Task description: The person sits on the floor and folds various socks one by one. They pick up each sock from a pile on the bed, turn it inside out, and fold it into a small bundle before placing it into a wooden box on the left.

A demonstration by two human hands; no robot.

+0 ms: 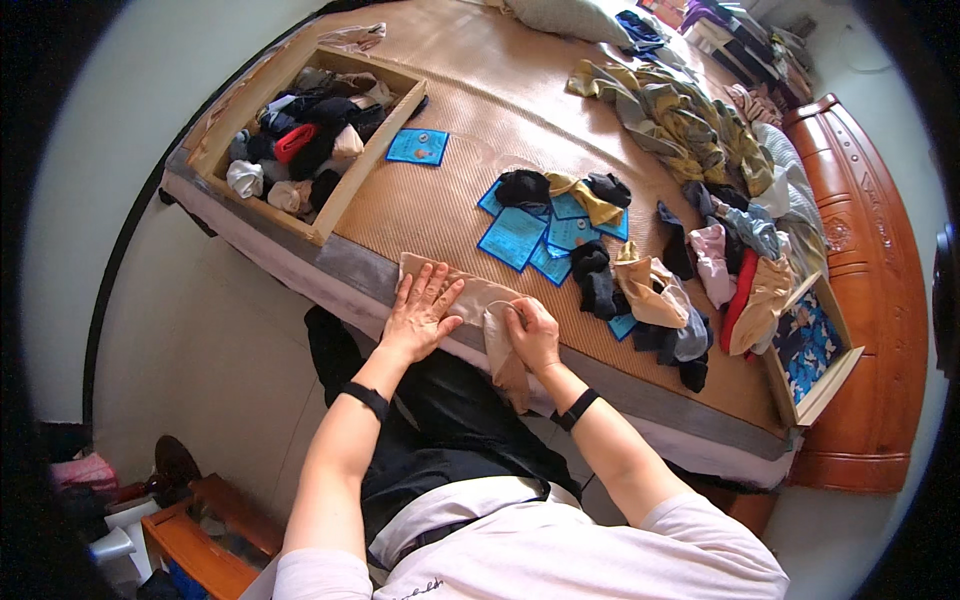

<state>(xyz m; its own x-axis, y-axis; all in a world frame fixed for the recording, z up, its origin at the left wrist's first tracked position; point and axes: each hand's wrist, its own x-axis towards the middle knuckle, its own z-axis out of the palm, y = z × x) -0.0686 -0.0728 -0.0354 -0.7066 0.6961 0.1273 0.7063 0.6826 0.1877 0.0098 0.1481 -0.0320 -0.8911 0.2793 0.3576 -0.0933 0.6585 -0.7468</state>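
Observation:
A thin beige stocking (480,290) lies lengthwise along the near edge of the bed, one part of it hanging down over the side. My left hand (416,316) presses flat on its left end, fingers spread. Toward the other end, my right hand (534,334) is closed, thumb and fingers pinching the stocking's fabric near where it drops over the edge. To the right of that hand lie dark socks (594,280) and a loose beige sock (650,290).
A shallow wooden drawer (372,168) full of rolled socks stands at the left. Blue flat packets (514,237) lie mid-bed, another packet (418,147) beside the drawer. A crumpled yellow-grey blanket (680,125), more socks and a second drawer (830,385) occupy the right, by a wooden headboard (865,260).

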